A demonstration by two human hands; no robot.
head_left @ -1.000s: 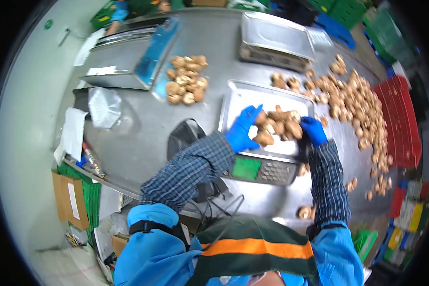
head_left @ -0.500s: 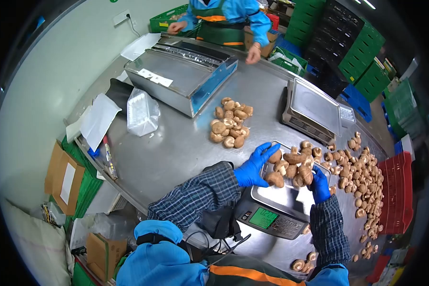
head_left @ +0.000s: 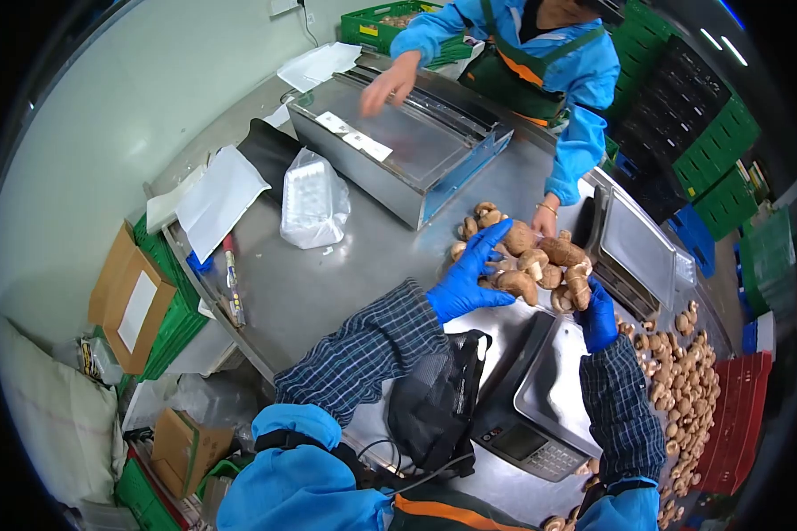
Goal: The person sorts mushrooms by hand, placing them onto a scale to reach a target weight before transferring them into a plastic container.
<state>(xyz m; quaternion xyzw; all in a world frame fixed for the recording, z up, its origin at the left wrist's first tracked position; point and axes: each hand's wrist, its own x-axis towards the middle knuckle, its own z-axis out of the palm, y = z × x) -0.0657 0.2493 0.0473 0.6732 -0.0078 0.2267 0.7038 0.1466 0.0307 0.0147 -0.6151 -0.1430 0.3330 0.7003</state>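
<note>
Brown shiitake mushrooms (head_left: 534, 263) are heaped between my two blue-gloved hands, in a tray that they mostly hide. My left hand (head_left: 469, 279) grips the left side, thumb and fingers spread around it. On the right side, my right hand (head_left: 599, 317) is closed on the tray's edge. The load is held above the table, beyond the digital scale (head_left: 521, 442), whose metal pan (head_left: 553, 380) is bare. Other mushrooms (head_left: 485, 212) show just behind the load, and a co-worker's hand (head_left: 545, 219) reaches down beside it.
A wrapping machine (head_left: 390, 146) stands at the back, under the co-worker's other hand (head_left: 391, 86). Bagged white trays (head_left: 314, 199) lie left of it. A second scale (head_left: 642, 239) is at right. Loose mushrooms (head_left: 682, 389) spread beside a red crate (head_left: 737, 425).
My hands have lifted the mushrooms off the scale pan and moved them forward. The scale's green display has gone dark. The co-worker has leaned in, reaching over the machine and toward the mushrooms.
</note>
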